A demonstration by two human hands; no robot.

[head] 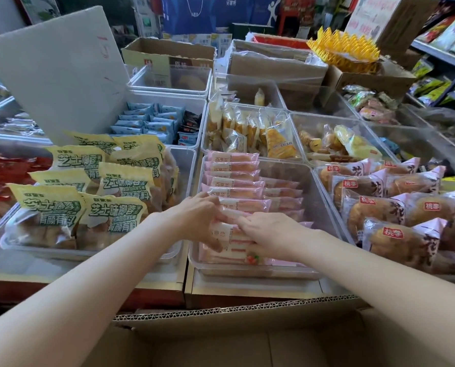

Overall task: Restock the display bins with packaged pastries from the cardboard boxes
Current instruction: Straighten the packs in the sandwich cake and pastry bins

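Nearest us is the open box (237, 321), its flap just below the display edge. Beyond it sits the clear bin (324, 197) of pink packs. Both our hands meet at its near end: the left hand (197, 221) and right hand (268, 234) each curl fingers round the same small stack of pink packs (231, 231), left from the left side, right from the right. The packs' long axis runs left to right, matching the row (234, 178) stacked farther back, so we judge they go down flat, near end of that row.

Bright, even light, soft glare on the plastic wrappers, wide-angle bending at the edges, background shelves blurred.
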